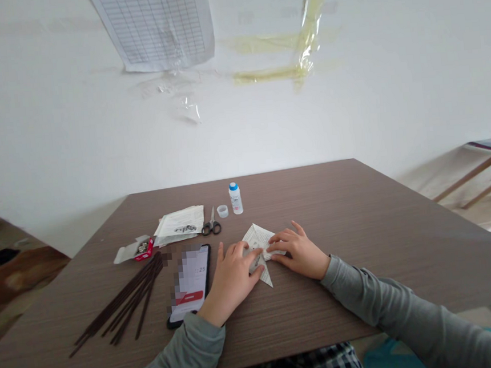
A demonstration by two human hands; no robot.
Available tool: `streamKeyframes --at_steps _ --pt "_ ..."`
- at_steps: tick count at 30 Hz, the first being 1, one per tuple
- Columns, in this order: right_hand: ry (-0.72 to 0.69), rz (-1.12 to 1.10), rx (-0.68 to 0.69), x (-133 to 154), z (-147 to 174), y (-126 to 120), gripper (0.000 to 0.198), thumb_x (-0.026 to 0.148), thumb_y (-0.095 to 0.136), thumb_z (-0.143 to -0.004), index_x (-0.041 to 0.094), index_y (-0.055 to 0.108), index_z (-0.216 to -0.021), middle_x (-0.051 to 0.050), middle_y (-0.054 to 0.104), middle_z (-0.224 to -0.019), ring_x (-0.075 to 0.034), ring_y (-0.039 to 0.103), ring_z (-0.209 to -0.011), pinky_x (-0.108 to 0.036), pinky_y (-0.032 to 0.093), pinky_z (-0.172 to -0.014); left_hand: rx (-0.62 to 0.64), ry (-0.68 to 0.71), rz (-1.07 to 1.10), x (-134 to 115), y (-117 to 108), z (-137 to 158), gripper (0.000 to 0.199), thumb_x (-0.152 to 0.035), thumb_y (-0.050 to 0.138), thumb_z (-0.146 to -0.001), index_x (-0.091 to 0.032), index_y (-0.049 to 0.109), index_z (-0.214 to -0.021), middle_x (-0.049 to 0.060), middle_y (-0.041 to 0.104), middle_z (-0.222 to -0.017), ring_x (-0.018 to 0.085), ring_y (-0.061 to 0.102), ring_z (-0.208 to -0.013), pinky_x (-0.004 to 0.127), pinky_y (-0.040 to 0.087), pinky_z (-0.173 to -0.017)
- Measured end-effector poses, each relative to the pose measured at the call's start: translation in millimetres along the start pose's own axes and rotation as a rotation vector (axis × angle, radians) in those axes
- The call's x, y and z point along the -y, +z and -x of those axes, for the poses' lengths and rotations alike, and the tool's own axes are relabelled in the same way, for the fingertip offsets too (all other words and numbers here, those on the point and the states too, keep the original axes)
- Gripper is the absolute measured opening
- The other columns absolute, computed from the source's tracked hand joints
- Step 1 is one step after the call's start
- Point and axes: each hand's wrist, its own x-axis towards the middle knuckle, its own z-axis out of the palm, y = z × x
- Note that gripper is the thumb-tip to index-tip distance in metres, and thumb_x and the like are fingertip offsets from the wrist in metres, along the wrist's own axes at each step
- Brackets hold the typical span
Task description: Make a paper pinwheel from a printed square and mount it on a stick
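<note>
A pinwheel-like folded piece of printed paper [256, 237] lies on the table in front of me, with pointed corners at the top and bottom. My left hand [235, 271] reaches it from the left, thumb and forefinger bent together at its middle. From the right, my right hand [299, 252] has its thumb and fingertips closed on the paper's middle and right side, one finger raised. My fingers cover part of the folds. Just left of my left hand lies a phone [189, 286] with its screen lit.
Dark thin sticks [127, 300] fan out at the left. Behind them are an opened small red box [143, 248] of metal bits and stacked printed sheets [180, 224]. Scissors [212, 224], a clear round cap [222, 211] and a white bottle with blue top [236, 199] stand farther back, before the wall.
</note>
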Motion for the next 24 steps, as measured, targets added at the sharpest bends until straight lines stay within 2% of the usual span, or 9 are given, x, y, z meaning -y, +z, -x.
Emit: streamKeyframes --at_steps 3,6,9,17,24 --pt "-0.006 0.015 -0.017 1.4 0.1 -1.5 0.024 0.032 0.086 -0.12 0.048 0.103 -0.128 -0.007 0.098 -0.138 -0.04 0.093 -0.132 -0.084 0.051 -0.149 -0.02 -0.013 0.016 0.3 0.1 -0.2 0.045 -0.028 0.091 -0.116 -0.036 0.095 -0.16 0.015 0.089 -0.16 0.044 0.08 -0.158 0.089 0.041 -0.155" --pt "-0.002 -0.013 -0.006 1.8 0.1 -2.5 0.024 0.036 0.083 -0.122 0.05 0.102 -0.127 -0.007 0.098 -0.139 -0.04 0.092 -0.133 -0.086 0.048 -0.15 -0.017 -0.033 0.008 -0.8 -1.5 -0.3 0.051 -0.03 0.093 -0.114 -0.037 0.092 -0.165 0.013 0.089 -0.16 0.044 0.08 -0.158 0.089 0.041 -0.154" --pt "0.009 -0.019 0.008 1.8 0.3 -2.9 0.025 0.037 0.082 -0.123 0.051 0.102 -0.128 -0.007 0.098 -0.14 -0.04 0.091 -0.134 -0.089 0.045 -0.151 0.001 -0.046 0.002 -3.4 -4.3 0.0 0.048 -0.03 0.093 -0.115 -0.036 0.093 -0.163 0.014 0.088 -0.161 0.045 0.08 -0.16 0.089 0.043 -0.154" --pt "0.002 0.012 -0.015 0.8 0.4 -1.7 0.023 0.032 0.089 -0.118 0.049 0.103 -0.126 -0.006 0.099 -0.138 -0.04 0.093 -0.133 -0.085 0.051 -0.15 0.004 -0.011 -0.021 -4.0 -3.9 0.4 0.044 -0.028 0.088 -0.118 -0.031 0.095 -0.161 0.018 0.088 -0.166 0.047 0.08 -0.161 0.092 0.041 -0.154" --pt "0.015 -0.03 0.024 -1.3 -0.4 0.2 0.021 0.033 0.088 -0.121 0.043 0.103 -0.132 -0.01 0.098 -0.142 -0.041 0.091 -0.138 -0.094 0.04 -0.152 -0.034 0.002 -0.001 2.6 2.0 0.4 0.041 -0.033 0.091 -0.117 -0.035 0.097 -0.157 0.015 0.089 -0.161 0.046 0.08 -0.157 0.09 0.042 -0.154"
